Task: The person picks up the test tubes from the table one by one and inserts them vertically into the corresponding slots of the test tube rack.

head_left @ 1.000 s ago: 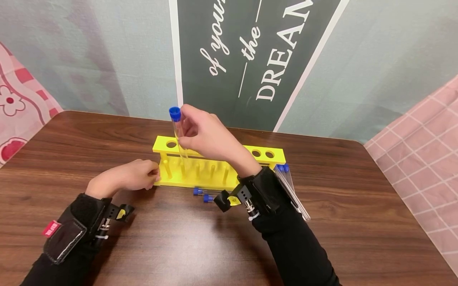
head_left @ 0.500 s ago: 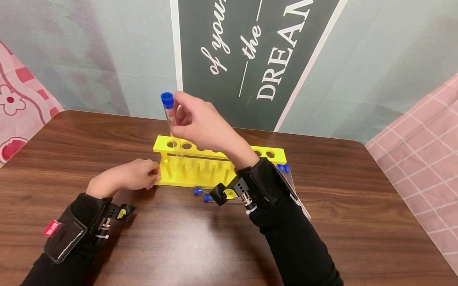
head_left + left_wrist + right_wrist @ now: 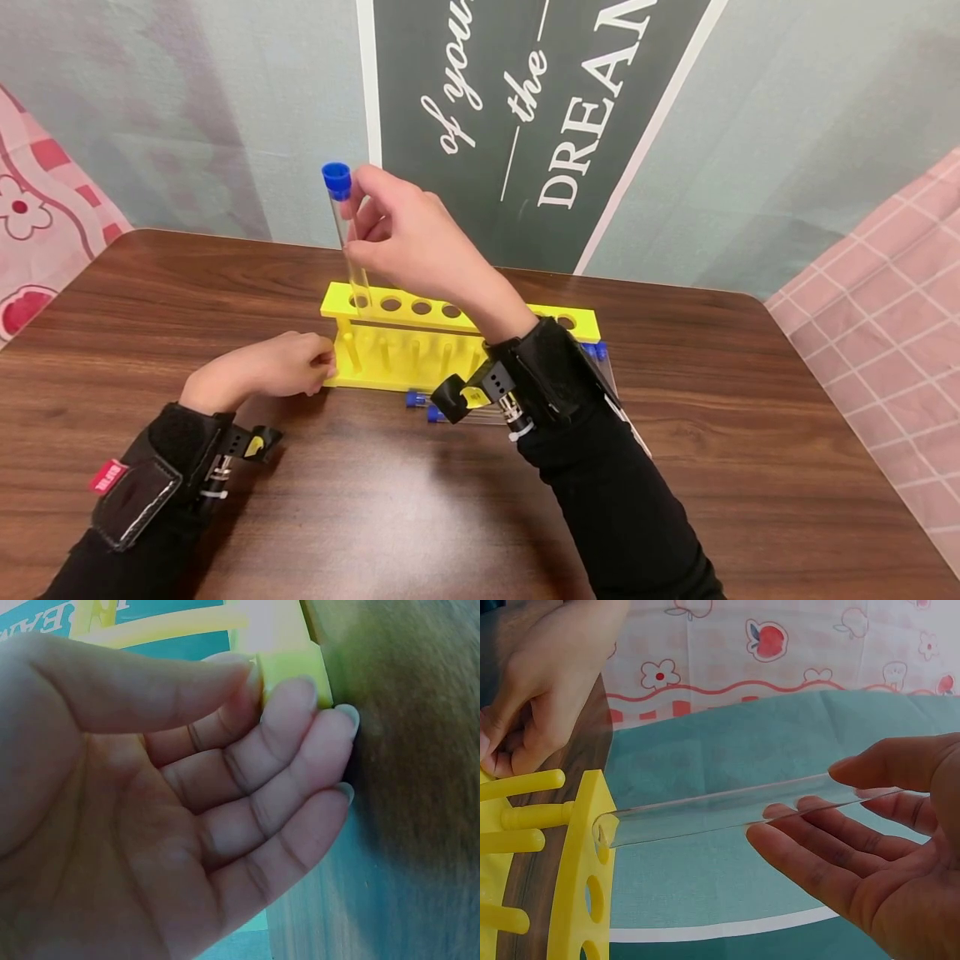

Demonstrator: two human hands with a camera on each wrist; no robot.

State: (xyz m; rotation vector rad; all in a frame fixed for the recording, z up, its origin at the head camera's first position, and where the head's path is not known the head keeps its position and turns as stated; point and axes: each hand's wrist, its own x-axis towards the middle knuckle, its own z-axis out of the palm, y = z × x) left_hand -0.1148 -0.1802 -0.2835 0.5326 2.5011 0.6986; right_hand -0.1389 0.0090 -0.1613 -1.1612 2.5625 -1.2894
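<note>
My right hand pinches a clear test tube with a blue cap between thumb and fingers. The tube leans slightly, cap end up. Its rounded bottom is right at the leftmost hole of a yellow test tube rack, overlapping that hole in the head view. At the left end of the rack's base, my left hand grips the corner with thumb and curled fingers. Upright pegs stand on the base below the row of holes.
Two blue-capped test tubes lie on the wooden table before the rack, partly behind my right wrist. More tubes lie at its right end, mostly hidden by the forearm. A printed cloth hangs behind the table.
My right hand has lifted the test tube up and to the left, from in front of the rack to its leftmost hole. The left hand and the rack have stayed put.
</note>
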